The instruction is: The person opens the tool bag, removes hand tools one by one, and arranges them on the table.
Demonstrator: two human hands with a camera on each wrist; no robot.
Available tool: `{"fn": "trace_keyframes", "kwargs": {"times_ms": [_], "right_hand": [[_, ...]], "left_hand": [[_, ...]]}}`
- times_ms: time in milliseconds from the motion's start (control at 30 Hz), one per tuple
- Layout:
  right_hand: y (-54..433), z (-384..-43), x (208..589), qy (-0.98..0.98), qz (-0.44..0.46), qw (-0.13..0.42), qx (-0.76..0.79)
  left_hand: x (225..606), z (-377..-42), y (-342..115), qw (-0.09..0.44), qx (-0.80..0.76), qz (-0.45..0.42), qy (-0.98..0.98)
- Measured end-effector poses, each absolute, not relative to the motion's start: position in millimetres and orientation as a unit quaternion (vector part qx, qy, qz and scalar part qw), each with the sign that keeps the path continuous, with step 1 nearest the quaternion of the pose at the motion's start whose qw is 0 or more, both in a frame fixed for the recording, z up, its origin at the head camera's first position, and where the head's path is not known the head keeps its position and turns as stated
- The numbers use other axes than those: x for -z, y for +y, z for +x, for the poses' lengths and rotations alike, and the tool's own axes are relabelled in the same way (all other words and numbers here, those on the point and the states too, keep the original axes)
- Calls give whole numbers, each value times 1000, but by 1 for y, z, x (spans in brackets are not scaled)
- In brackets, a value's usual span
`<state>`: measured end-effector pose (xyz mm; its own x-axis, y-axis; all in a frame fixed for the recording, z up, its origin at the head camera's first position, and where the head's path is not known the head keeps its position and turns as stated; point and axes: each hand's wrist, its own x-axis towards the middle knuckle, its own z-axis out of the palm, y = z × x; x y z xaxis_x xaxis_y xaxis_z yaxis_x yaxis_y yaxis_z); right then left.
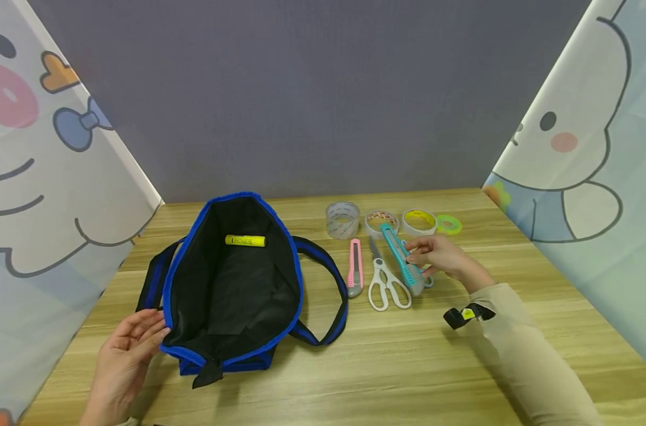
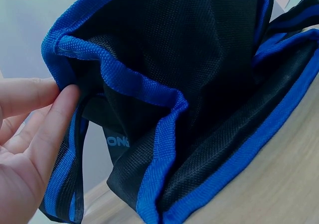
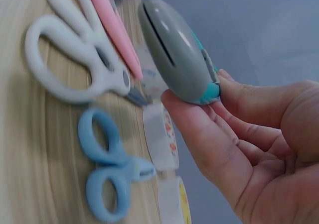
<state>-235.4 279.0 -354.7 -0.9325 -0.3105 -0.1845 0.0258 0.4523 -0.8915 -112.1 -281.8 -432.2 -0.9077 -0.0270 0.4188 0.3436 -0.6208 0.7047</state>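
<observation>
An upright black bag with blue trim gapes on the table, a yellow tube inside it. My left hand pinches the bag's blue rim at the near left corner, thumb against fingers. Over the table at the right, my right hand grips a teal utility knife between thumb and fingers; its grey end shows large in the right wrist view. White-handled scissors lie just left of the knife. Blue scissors lie under the right hand, mostly covered in the head view.
A pink utility knife lies between the bag's strap and the white scissors. Behind them stand a clear tape roll, two more tape rolls and a green roll. A grey wall closes the back.
</observation>
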Motion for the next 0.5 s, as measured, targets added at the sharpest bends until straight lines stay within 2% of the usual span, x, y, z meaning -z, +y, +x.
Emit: {"fn": "trace_keyframes", "kwargs": {"times_ms": [500], "right_hand": [[326, -230, 363, 847, -37, 154, 508]], "left_hand": [[432, -110, -282, 108, 873, -180, -440]]}}
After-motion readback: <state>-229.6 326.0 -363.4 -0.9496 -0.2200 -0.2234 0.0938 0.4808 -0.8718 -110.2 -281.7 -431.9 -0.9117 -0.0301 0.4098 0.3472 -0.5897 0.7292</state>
